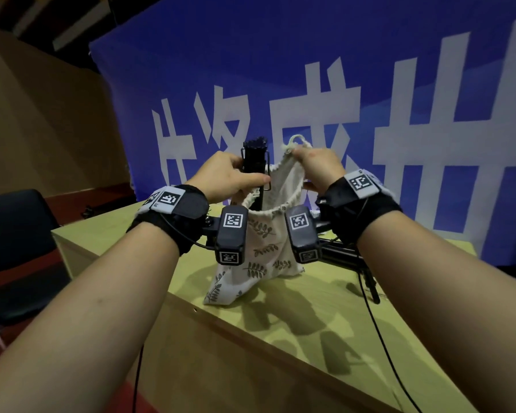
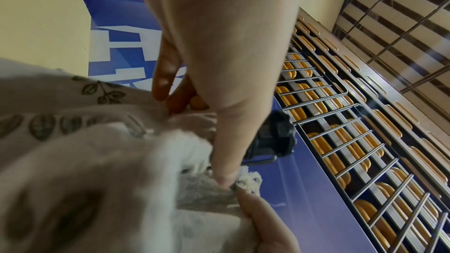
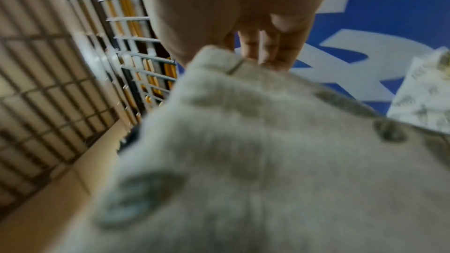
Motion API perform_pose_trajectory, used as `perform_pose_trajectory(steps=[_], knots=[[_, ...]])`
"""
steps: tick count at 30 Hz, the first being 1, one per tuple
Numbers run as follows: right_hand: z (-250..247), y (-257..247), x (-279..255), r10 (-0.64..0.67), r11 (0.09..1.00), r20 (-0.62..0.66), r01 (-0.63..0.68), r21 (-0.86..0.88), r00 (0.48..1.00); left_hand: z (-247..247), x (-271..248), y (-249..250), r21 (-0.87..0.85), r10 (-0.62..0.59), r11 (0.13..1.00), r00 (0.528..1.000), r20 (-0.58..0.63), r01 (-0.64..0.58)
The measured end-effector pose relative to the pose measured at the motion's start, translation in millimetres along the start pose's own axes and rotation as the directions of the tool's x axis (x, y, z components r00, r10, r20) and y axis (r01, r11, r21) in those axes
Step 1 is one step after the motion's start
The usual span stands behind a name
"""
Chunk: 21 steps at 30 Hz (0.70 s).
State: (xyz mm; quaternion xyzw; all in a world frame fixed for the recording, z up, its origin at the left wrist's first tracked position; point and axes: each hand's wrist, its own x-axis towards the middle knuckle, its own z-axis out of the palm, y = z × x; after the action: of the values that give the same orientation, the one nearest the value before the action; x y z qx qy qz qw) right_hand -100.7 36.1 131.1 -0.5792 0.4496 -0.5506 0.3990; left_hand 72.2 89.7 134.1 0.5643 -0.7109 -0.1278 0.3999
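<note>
Left hand (image 1: 225,177) grips black rod (image 1: 253,162); right hand (image 1: 316,166) pinches leaf-print bag (image 1: 262,248) rim.
Rod in bag mouth at 12 o'clock; bag bottom on table (image 1: 280,338). Only left wrist view shows frayed cord end (image 2: 248,179).

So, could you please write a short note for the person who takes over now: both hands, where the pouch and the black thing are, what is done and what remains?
Hands: the left hand grips the black object upright. The right hand pinches the rim of the cloth pouch and holds it up, so the mouth is open.
Position: the pouch's bottom rests on the table.
Done: the object's lower end is inside the mouth; its top stands above the rim.
Left: probably lower it fully in, then pull the cord to close the pouch.
</note>
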Motion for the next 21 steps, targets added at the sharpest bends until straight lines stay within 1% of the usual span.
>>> perform_pose_trajectory(steps=[3,4,6,7,10,12,14,18,21], knots=[[-3,1,1,-0.161,0.975,-0.087,0.144,-0.168,0.983,3,1,1,-0.015,0.005,1.000,1.000,0.005,-0.005],[-7,-1,0,-0.187,0.967,-0.113,0.162,-0.198,0.976,4,0,2,-0.028,-0.001,1.000,1.000,-0.001,0.001],[-10,-5,0,-0.217,0.951,-0.114,0.184,-0.250,0.969,6,0,4,-0.020,-0.020,1.000,1.000,-0.018,0.019],[-11,-6,1,-0.230,0.944,-0.089,0.199,-0.265,0.969,7,1,5,-0.010,-0.027,1.000,0.999,-0.018,0.026],[-17,-12,-5,-0.233,0.926,0.040,0.234,-0.297,0.972,9,4,8,-0.020,-0.029,0.999,1.000,-0.010,0.029],[-21,-13,-8,-0.210,0.922,0.071,0.221,-0.318,0.975,10,6,10,-0.023,-0.024,0.999,1.000,0.004,0.024],[-26,-11,-8,-0.177,0.916,0.055,0.185,-0.357,0.983,11,8,9,-0.015,-0.019,1.000,1.000,0.001,0.019],[-37,-8,0,-0.180,0.871,-0.012,0.153,-0.467,0.984,14,11,12,-0.021,-0.010,1.000,1.000,0.020,0.011],[-44,-8,0,-0.157,0.902,-0.054,0.121,-0.415,0.986,16,10,17,-0.014,-0.005,1.000,0.998,0.055,0.006]])
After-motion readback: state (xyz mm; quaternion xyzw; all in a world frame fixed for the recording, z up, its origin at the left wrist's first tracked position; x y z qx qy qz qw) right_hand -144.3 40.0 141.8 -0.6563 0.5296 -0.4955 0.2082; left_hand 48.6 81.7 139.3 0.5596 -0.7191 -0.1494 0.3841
